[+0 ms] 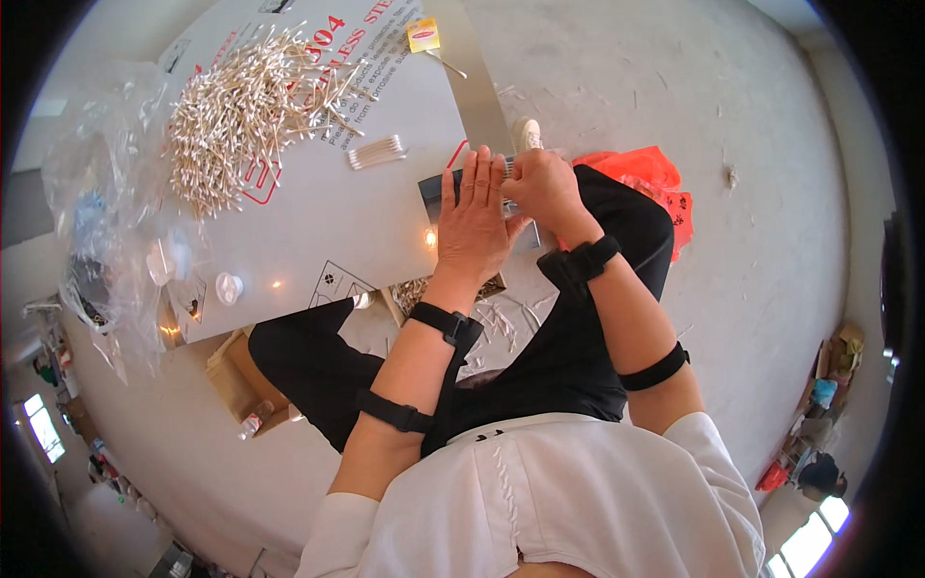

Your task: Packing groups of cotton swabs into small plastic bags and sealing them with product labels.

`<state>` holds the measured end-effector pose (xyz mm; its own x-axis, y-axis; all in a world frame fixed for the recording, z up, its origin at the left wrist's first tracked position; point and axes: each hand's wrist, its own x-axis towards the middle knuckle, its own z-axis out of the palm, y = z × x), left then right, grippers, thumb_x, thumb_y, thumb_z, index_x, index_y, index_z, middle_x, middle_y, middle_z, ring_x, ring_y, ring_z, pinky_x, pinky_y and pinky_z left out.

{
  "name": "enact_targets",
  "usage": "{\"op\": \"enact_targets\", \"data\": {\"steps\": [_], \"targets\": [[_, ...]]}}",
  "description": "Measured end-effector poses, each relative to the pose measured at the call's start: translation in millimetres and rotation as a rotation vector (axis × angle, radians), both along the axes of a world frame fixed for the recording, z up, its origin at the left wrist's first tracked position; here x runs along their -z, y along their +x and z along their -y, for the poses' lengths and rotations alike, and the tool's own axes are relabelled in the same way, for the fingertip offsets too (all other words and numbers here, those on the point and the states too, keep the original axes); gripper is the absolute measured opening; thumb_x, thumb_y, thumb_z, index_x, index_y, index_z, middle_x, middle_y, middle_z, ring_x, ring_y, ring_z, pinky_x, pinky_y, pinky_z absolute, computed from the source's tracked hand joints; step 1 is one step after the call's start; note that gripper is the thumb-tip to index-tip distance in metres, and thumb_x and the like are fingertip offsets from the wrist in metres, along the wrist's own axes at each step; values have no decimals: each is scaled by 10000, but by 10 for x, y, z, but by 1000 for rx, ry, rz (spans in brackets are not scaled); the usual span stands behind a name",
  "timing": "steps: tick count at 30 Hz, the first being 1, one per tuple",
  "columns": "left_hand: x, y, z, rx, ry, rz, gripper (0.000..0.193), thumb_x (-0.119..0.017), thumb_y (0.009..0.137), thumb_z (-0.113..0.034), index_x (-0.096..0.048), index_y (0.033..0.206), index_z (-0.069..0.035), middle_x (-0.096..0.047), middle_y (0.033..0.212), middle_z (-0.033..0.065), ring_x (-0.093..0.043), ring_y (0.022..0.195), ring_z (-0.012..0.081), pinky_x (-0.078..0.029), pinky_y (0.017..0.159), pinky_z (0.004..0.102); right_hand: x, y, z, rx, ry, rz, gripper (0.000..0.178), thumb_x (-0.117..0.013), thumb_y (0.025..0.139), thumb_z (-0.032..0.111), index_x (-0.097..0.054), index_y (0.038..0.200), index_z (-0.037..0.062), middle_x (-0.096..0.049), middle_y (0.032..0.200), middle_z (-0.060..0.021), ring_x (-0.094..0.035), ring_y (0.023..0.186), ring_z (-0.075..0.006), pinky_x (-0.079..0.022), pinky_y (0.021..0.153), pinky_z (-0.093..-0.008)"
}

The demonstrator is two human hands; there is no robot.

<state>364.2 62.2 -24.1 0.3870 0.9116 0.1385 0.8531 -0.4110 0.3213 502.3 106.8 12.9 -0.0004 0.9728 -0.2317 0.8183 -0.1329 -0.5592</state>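
Observation:
My left hand (472, 217) lies flat with its fingers stretched out on a dark grey metal piece (434, 199) at the table's right edge. Right against its fingertips, my right hand (547, 193) is closed in a fist. A few thin pale sticks show between the two hands; what the right fingers hold is hidden. To the left of the hands, a small row of cotton swabs (377, 152) lies on the steel-topped table (366, 222). Farther left is a large loose heap of cotton swabs (241, 130).
A small yellow packet (423, 36) and a single swab (447, 65) lie at the far edge. At left are a clear plastic bag (92, 207) and a white plastic cap (228, 288). A red bag (682, 217) lies past my right knee; a cardboard box (229, 380) stands below.

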Motion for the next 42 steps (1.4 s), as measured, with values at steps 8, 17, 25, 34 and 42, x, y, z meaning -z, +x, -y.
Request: {"op": "enact_targets", "data": {"steps": [8,17,25,34,42], "targets": [[-50,-43,-39,-140,-60,799,678,-458,1012,-302,-159,1538,3,-169,1598,219,-167,1487,348,-142,1202,434,662,378,492,810,528,-632,190,-717,870,208,-646,949,50,-562,734,12,-508,599,-125,-451,576,-285],[-33,215,-103,-214,-170,1248,630,-332,1062,-351,-164,1531,33,-166,1609,166,-208,1471,271,-152,1203,425,661,48,245,822,6,-1528,176,-752,874,203,-682,934,54,-685,856,1,-610,684,-98,-490,595,-267],[1,289,-139,-212,-188,1309,649,-346,1055,-366,-172,1523,48,-183,1596,188,-208,1471,279,-152,1204,426,636,-23,220,851,57,-1539,127,-750,870,156,-689,878,45,-678,812,8,-614,695,-92,-498,639,-262],[-32,360,-132,-234,-189,1242,621,-350,1056,-348,-195,1522,32,-200,1589,204,-212,1471,295,-186,1195,436,728,-5,249,782,65,-1517,118,-720,896,164,-679,860,59,-659,805,27,-589,689,-72,-481,631,-250],[-25,212,-204,-307,-186,1281,564,-480,1032,-266,-296,1483,20,-303,1543,194,-323,1417,287,-239,1173,408,694,10,274,821,19,-1508,122,-721,898,187,-676,879,76,-668,820,19,-614,696,-76,-500,608,-248]]}}
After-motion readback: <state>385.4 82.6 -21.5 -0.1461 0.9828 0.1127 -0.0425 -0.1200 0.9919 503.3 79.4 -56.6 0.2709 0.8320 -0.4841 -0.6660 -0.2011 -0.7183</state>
